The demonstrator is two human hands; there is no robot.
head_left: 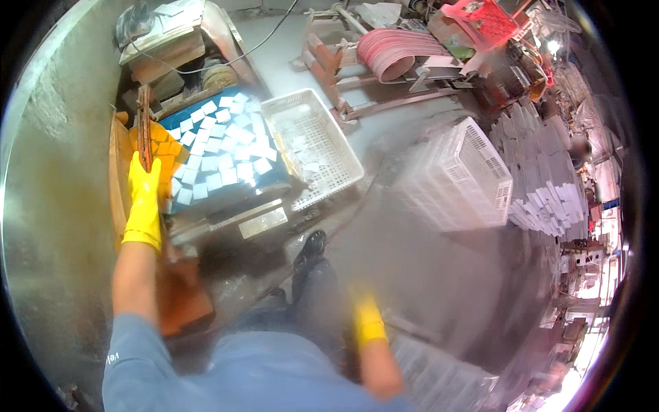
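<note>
A rusty bar (143, 123) ran along the left side of a blue surface (273, 177), and the yellow-gloved left hand (143, 206) had its fingers clamped on it. Just right of the bar, many white tiles (225, 162) lay loosely scattered on the blue. Beside them stood a white perforated crate (345, 173) holding more pieces. The right hand (368, 318), also yellow-gloved, hung low near the person's legs, too blurred to tell whether its fingers were apart or together.
</note>
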